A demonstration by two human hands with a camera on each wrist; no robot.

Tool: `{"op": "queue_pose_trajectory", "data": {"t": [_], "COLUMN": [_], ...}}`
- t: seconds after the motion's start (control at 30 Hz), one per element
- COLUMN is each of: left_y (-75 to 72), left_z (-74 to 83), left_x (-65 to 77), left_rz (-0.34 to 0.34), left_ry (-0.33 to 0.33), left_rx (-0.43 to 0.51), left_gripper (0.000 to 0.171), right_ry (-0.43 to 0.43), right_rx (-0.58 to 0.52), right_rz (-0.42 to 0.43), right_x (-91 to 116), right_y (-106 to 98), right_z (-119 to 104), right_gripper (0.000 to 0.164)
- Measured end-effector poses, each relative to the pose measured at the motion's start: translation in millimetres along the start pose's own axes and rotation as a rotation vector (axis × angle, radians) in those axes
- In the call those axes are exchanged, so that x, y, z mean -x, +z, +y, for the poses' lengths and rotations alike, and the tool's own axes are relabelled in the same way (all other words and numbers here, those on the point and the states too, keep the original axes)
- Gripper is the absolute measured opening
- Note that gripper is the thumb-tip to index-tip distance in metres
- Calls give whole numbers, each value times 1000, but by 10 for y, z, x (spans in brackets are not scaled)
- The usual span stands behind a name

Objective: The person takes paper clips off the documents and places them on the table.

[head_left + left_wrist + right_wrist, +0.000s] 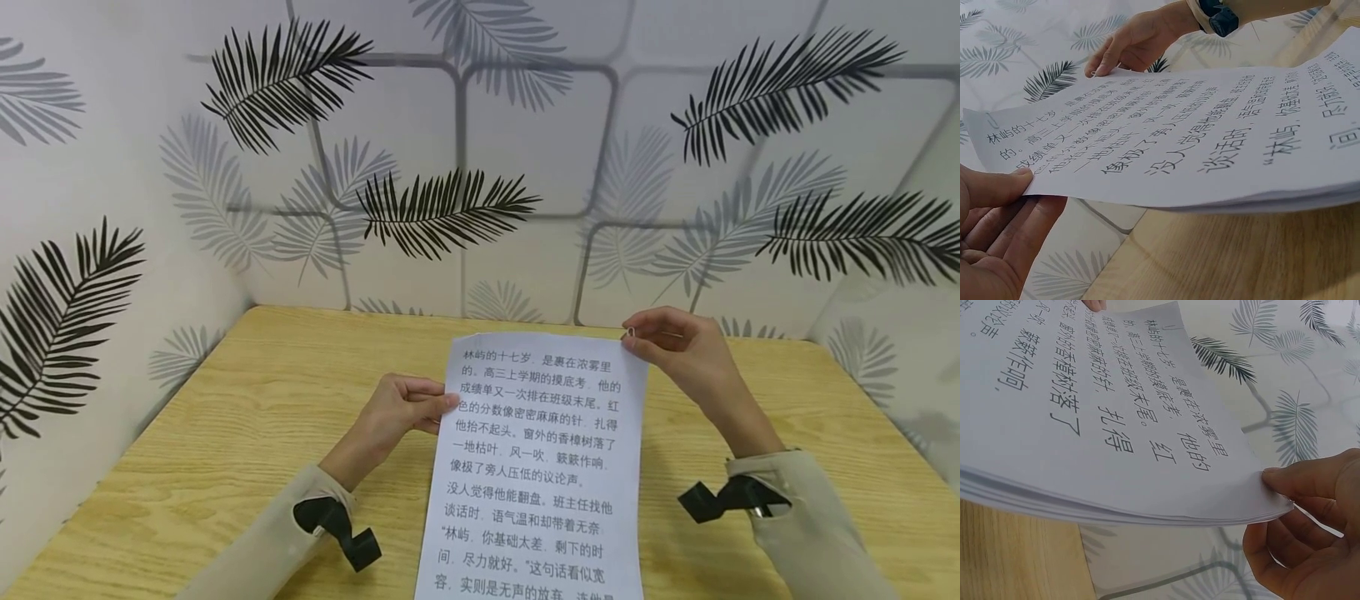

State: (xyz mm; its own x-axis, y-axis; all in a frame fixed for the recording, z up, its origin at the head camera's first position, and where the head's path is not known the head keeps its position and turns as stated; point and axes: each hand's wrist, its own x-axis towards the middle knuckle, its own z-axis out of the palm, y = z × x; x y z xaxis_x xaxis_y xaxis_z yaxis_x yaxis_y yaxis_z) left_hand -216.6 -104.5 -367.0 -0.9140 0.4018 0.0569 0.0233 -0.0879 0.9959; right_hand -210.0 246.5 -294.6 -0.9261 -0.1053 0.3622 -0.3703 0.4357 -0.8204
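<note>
Now, the paper stack [536, 467] is up between two hands, white and smooth, its printed face tipped toward the person and its upper part raised with the table [300, 417] beneath it. That's pale wood grain under there, in long streaks. Along the stack's left edge, the left hand [393, 417] has a narrow pinch on it, thumb flat on the face and fingers tucked below. And at the stack's top right corner, the right hand [686, 350] pinches the sheets between thumb and fingers; a small shiny loop shows at those fingertips, too tiny to name for sure. Look at the stack's top left corner: a slim paper clip [992, 119] of bent wire sits there. Side-on, the stack's layers fan slightly, thin and gently bowed. Outward from it on either side, cream sleeves [262, 542] wrap the arms, with angular black wrist mounts [731, 497]. Beyond the stack's top rises a pale wall [536, 142], feathery leaves printed over rounded grey outlines.
</note>
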Motion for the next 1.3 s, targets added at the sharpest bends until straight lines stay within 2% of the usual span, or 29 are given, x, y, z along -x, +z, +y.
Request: {"op": "queue_pose_trajectory", "data": {"t": [0.6,1.0,1.3], "left_y": [15,20,29], "left_z": [-2,-16,-10], "left_x": [12,15,12], "left_rz": [3,19,24], "left_ry": [7,-2,0], "left_rx": [-5,0,-17], "left_gripper": [30,30,29], "right_ry": [-38,-30,-51], "right_rx": [24,62,51], "right_rz": [42,57,87], "right_x": [18,27,32], "right_y": [-29,-64,-119], "right_z": [2,15,34], "right_gripper": [19,19,17]}}
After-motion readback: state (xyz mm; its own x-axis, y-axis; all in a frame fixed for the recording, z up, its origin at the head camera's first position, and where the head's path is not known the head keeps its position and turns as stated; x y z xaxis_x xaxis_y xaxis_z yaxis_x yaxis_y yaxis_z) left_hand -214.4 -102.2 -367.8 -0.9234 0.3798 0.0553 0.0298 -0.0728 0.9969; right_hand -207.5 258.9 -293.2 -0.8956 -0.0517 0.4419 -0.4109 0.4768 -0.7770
